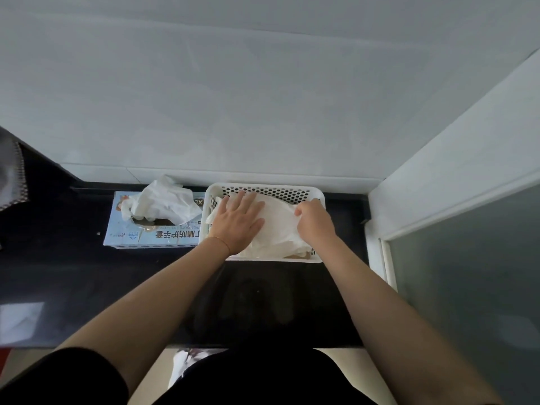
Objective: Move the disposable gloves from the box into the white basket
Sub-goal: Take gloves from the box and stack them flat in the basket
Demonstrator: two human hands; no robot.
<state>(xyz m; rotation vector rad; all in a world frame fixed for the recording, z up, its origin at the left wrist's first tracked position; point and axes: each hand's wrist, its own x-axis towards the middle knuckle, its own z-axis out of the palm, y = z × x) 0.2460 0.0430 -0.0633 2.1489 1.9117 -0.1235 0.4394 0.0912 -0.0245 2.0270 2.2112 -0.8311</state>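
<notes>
A white perforated basket stands on the black counter by the wall. White disposable gloves lie piled inside it. My left hand presses flat on the pile with straight fingers. My right hand is at the basket's right side, its fingers curled and pinching the edge of a glove. To the left of the basket lies the light blue glove box, with a bunch of white gloves sticking up out of its torn opening.
The black counter runs left and toward me. A white wall stands behind, and a white frame with frosted glass closes the right side. A grey cloth hangs at the far left.
</notes>
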